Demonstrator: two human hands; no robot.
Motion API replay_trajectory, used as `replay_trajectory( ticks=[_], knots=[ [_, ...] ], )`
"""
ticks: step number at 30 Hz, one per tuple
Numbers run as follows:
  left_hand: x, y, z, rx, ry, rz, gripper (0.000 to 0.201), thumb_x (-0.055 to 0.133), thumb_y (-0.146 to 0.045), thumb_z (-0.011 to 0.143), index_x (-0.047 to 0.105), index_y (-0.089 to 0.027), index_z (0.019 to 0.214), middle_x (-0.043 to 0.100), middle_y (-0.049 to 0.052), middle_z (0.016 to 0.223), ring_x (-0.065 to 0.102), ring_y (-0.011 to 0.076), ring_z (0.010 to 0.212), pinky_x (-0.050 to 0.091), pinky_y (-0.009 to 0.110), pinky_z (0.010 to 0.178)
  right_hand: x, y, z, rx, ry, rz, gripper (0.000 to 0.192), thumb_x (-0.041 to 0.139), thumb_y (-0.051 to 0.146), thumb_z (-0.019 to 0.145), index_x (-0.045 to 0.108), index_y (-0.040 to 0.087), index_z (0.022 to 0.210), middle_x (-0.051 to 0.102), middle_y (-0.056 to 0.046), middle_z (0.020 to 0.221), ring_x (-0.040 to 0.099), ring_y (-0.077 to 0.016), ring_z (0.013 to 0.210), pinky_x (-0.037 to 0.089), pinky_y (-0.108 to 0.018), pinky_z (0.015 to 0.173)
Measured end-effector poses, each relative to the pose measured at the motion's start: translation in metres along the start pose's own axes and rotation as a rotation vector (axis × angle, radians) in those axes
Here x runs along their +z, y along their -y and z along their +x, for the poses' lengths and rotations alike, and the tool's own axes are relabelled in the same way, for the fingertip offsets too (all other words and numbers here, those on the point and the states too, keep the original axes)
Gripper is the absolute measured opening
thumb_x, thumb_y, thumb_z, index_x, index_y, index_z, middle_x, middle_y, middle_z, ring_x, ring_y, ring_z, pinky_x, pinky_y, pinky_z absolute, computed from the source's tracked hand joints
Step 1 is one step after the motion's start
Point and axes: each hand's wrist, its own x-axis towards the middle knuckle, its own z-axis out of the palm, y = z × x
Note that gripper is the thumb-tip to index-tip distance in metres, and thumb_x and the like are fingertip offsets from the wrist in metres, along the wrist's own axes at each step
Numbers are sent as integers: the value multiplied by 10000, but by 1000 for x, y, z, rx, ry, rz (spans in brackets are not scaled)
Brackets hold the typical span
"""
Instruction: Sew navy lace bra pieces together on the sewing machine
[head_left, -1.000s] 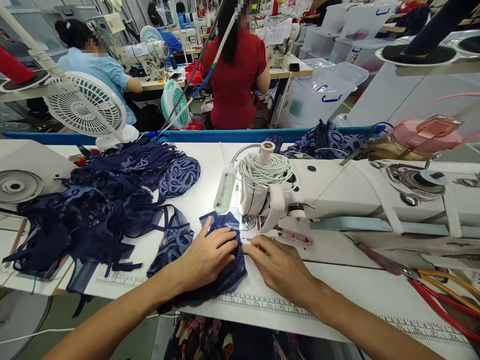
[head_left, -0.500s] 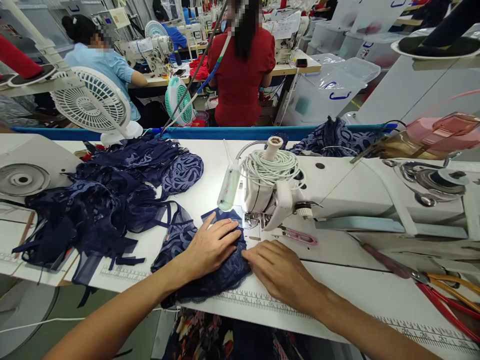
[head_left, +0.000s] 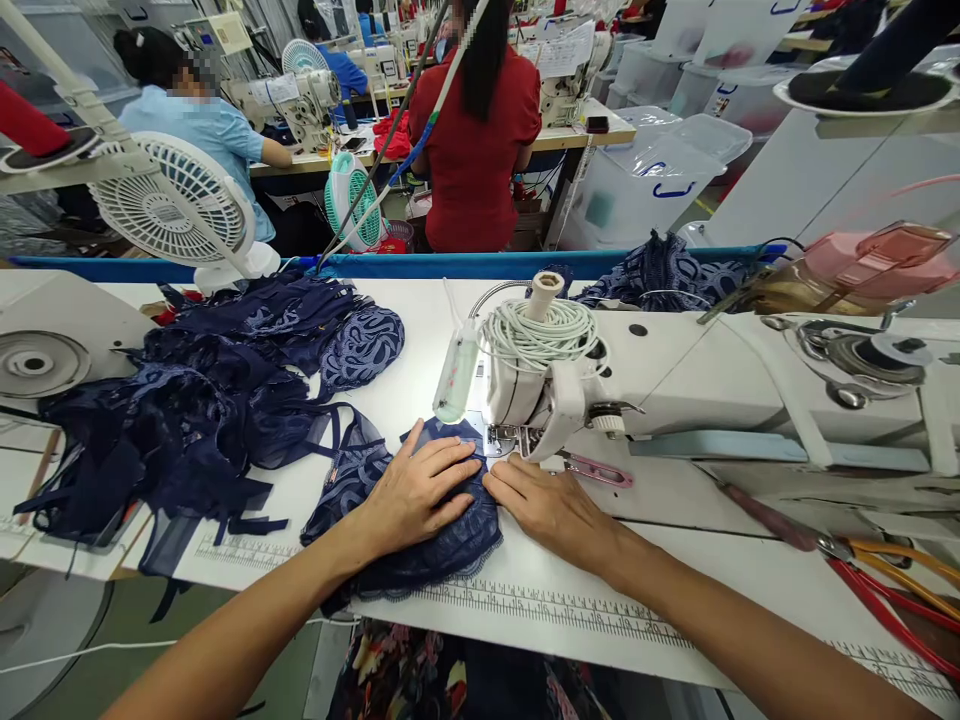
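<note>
A navy lace garment piece [head_left: 450, 550] lies on the sewing machine's bed, its upper edge beside the presser foot [head_left: 504, 440]. My left hand [head_left: 424, 490] rests flat on top of the lace, fingers stretched toward the needle area. At the right edge of the cloth, just below the presser foot, my right hand [head_left: 547, 510] has its fingertips pressed together on the fabric edge. The exact fingertip grip is partly hidden. The white sewing machine [head_left: 675, 370] stands over the cloth, a coil of pale cord [head_left: 544, 335] on its head.
A heap of navy lace garments [head_left: 202, 400] lies left. Pink thread snips [head_left: 600, 470] rest right of the needle, and red- and orange-handled scissors [head_left: 832, 548] farther right. A fan [head_left: 176, 195] stands at the back left. A co-worker in red [head_left: 476, 150] sits beyond the table.
My right hand has slid forward along the fabric edge, closer to the presser foot, with its fingers flatter. My left hand stays on the lace, and the cloth has barely shifted.
</note>
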Motion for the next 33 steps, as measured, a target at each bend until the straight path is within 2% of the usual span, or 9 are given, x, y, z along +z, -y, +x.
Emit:
replay_trajectory(
  ticks=[5, 9, 14, 18, 21, 24, 27, 30, 33],
  knots=[
    [7, -17, -7, 29, -50, 65, 339, 467, -138, 947, 561, -161, 1271, 589, 117, 1332, 493, 259, 1292, 284, 587, 1143, -1, 0, -12, -18, -87, 59, 232, 457, 39, 935, 624, 133, 1067, 609, -35, 814, 538, -149, 759, 336, -281, 597],
    [16, -25, -14, 65, -54, 71, 387, 413, -53, 930, 528, -109, 1296, 606, 126, 1309, 535, 237, 1249, 295, 554, 1157, 1, 2, -15, 21, -92, 86, 279, 458, 53, 932, 635, 143, 1128, 633, -49, 839, 552, -154, 764, 366, -286, 621],
    [10, -11, -3, 91, -26, 21, 368, 422, -85, 930, 541, -125, 1275, 632, 128, 1265, 555, 235, 1229, 253, 572, 1163, 2, 0, -16, 93, -65, 60, 362, 446, 64, 915, 603, 151, 1229, 665, -64, 897, 561, -160, 702, 422, -318, 667],
    [5, 0, 12, 89, 15, 2, 351, 412, -99, 933, 563, -139, 1248, 632, 133, 1254, 559, 235, 1220, 260, 568, 1154, -1, 2, -21, 109, -60, 96, 446, 433, -6, 856, 617, 186, 1214, 661, -89, 1133, 617, -181, 865, 438, -360, 823],
    [6, 5, 18, 98, 10, 11, 340, 410, -110, 934, 580, -138, 1228, 655, 138, 1201, 582, 249, 1181, 349, 550, 1100, -2, 3, -23, 87, -49, 144, 474, 429, -43, 813, 637, 181, 1176, 651, -80, 1206, 622, -176, 932, 411, -355, 881],
    [10, 11, 21, 121, -18, 15, 342, 406, -112, 935, 574, -134, 1232, 666, 141, 1175, 603, 252, 1145, 420, 509, 1037, 0, 1, -22, 121, -39, 133, 506, 410, -57, 794, 639, 187, 1173, 695, -69, 1120, 619, -166, 819, 400, -365, 865],
    [14, 19, 25, 161, -56, 20, 332, 423, -108, 928, 557, -125, 1231, 660, 141, 1184, 599, 252, 1148, 426, 488, 1026, 3, -4, -19, 142, -42, 106, 517, 392, -56, 797, 625, 169, 1200, 730, -59, 885, 593, -177, 737, 388, -370, 817],
    [15, 25, 30, 193, -79, 21, 306, 444, -114, 918, 562, -117, 1200, 654, 147, 1167, 581, 262, 1168, 461, 451, 978, 5, -6, -17, 147, -50, 100, 524, 415, -64, 776, 612, 129, 1222, 674, -38, 656, 580, -192, 711, 367, -364, 781],
    [14, 28, 32, 207, -78, 14, 288, 442, -116, 917, 565, -123, 1177, 650, 143, 1139, 572, 262, 1175, 494, 402, 917, 5, -4, -18, 149, -50, 114, 559, 420, -70, 747, 599, 127, 1239, 642, -27, 610, 588, -207, 751, 359, -381, 827]
  ],
)
